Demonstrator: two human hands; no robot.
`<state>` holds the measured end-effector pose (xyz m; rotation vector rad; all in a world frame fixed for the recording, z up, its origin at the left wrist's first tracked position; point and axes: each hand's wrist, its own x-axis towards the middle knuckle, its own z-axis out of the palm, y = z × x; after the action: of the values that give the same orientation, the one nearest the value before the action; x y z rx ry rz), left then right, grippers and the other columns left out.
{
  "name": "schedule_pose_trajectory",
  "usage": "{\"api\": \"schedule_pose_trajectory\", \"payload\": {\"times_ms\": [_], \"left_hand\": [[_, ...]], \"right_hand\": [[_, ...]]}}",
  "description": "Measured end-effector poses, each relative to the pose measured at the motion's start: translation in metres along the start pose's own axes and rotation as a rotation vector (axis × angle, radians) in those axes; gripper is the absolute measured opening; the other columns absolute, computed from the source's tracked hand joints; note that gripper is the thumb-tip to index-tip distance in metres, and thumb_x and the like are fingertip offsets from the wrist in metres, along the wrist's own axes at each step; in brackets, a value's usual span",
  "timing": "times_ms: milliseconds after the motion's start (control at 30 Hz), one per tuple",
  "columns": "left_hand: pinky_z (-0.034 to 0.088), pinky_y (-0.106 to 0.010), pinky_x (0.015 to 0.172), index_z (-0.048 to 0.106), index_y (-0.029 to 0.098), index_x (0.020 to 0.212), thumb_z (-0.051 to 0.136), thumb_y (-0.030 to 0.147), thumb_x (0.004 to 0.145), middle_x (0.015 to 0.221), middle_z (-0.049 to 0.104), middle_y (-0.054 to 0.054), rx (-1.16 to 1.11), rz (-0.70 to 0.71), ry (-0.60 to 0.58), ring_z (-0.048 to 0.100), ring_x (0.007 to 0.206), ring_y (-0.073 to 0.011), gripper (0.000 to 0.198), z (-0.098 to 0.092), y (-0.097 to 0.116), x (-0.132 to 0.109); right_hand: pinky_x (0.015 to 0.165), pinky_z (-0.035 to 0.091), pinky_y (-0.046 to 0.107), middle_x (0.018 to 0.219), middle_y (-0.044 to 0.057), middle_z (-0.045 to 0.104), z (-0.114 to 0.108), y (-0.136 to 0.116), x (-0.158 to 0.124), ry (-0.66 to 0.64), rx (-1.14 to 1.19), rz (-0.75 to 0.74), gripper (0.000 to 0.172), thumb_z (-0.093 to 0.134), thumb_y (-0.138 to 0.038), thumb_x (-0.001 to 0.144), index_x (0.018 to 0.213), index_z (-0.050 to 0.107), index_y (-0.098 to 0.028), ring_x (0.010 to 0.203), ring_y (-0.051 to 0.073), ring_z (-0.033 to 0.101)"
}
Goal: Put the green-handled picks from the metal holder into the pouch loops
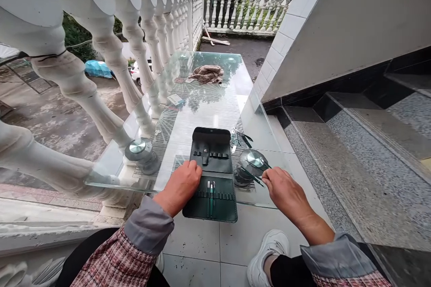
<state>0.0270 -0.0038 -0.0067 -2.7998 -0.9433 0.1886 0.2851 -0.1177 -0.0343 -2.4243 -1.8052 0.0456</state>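
Note:
A dark green manicure case (211, 168) lies unfolded at the near edge of the glass table. Its lower half holds a few slim metal-and-green tools (211, 193) upright in elastic loops; the upper half shows a snap strap and loops with nothing in them. My left hand (182, 186) is closed on the case's left edge. To the right of the case, my right hand (286, 193) pinches the end of a slim dark green tool, its exact kind unclear. More slim green tools (252, 176) lie beside its fingertips. Farther back rest green-handled clippers or nippers (244, 136).
The glass table (215, 103) stands on round metal-topped legs (143, 152). A crumpled brown cloth (208, 74) and a small card packet (175, 99) lie farther back. White balusters (111, 54) run along the left; stone steps (363, 134) rise at right.

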Motion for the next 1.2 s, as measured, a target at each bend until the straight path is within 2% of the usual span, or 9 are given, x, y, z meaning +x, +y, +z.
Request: {"api": "schedule_pose_trajectory", "payload": {"times_ms": [333,567,700,767,867,967,1067,1200], "left_hand": [[0.046,-0.031,0.064,0.054,0.012,0.083,0.043,-0.002,0.079,0.082,0.054,-0.009,0.051,0.030,0.023,0.053,0.076,-0.0203,0.018,-0.002,0.000,0.000],[0.045,-0.030,0.062,0.053,0.012,0.082,0.044,-0.004,0.077,0.081,0.053,-0.008,0.038,0.010,0.038,0.053,0.075,-0.0195,0.018,0.000,0.000,0.001],[0.045,-0.031,0.061,0.052,0.012,0.082,0.043,-0.004,0.077,0.081,0.054,-0.009,0.040,0.007,0.033,0.054,0.074,-0.0206,0.019,0.001,0.001,0.002],[0.045,-0.031,0.061,0.052,0.012,0.082,0.042,-0.004,0.077,0.081,0.054,-0.009,0.038,0.004,0.028,0.053,0.074,-0.0208,0.019,0.001,0.002,0.002],[0.045,-0.030,0.060,0.052,0.012,0.082,0.044,-0.002,0.078,0.081,0.054,-0.009,0.030,0.006,0.023,0.053,0.075,-0.0206,0.016,0.001,0.003,0.001],[0.044,-0.029,0.060,0.052,0.012,0.083,0.045,0.000,0.080,0.081,0.054,-0.009,0.025,0.003,0.027,0.053,0.076,-0.0202,0.014,0.002,0.003,0.001],[0.043,-0.029,0.060,0.052,0.012,0.083,0.046,0.000,0.080,0.081,0.053,-0.009,0.021,0.003,0.028,0.052,0.076,-0.0200,0.014,0.003,0.004,0.001],[0.042,-0.030,0.060,0.052,0.012,0.084,0.045,0.000,0.080,0.081,0.053,-0.009,0.038,0.014,0.023,0.052,0.074,-0.0200,0.014,0.004,0.004,0.002]], "right_hand": [[0.061,0.031,0.029,0.079,0.005,0.054,0.000,0.003,-0.012,-0.008,-0.075,0.006,0.017,0.036,-0.015,0.087,0.077,0.048,-0.020,0.076,0.019,0.048],[0.066,0.036,0.027,0.087,0.005,0.059,0.003,-0.001,-0.019,0.026,0.074,-0.002,0.017,0.034,-0.011,0.084,0.088,0.049,-0.019,0.081,0.018,0.052],[0.070,0.039,0.029,0.092,0.007,0.061,0.004,0.000,-0.018,0.075,0.143,0.008,0.019,0.035,-0.015,0.082,0.093,0.051,-0.018,0.086,0.020,0.055],[0.069,0.040,0.030,0.088,0.006,0.062,0.003,0.001,-0.017,0.090,0.200,0.032,0.022,0.036,-0.019,0.082,0.096,0.053,-0.019,0.083,0.020,0.057],[0.064,0.041,0.030,0.077,0.003,0.060,-0.004,-0.001,-0.014,0.087,0.407,0.126,0.030,0.041,-0.027,0.080,0.104,0.055,-0.019,0.071,0.018,0.056],[0.060,0.043,0.028,0.071,0.001,0.058,-0.012,-0.011,-0.010,0.044,0.775,0.215,0.035,0.047,-0.038,0.078,0.104,0.057,-0.018,0.060,0.015,0.052],[0.060,0.045,0.028,0.073,0.001,0.058,-0.017,-0.029,-0.007,-0.044,1.089,0.256,0.036,0.056,-0.043,0.072,0.096,0.061,-0.017,0.060,0.013,0.051],[0.058,0.044,0.026,0.069,0.000,0.056,-0.015,-0.056,0.002,-0.210,1.371,0.249,0.026,0.063,-0.040,0.067,0.079,0.059,-0.017,0.058,0.011,0.048]]}}
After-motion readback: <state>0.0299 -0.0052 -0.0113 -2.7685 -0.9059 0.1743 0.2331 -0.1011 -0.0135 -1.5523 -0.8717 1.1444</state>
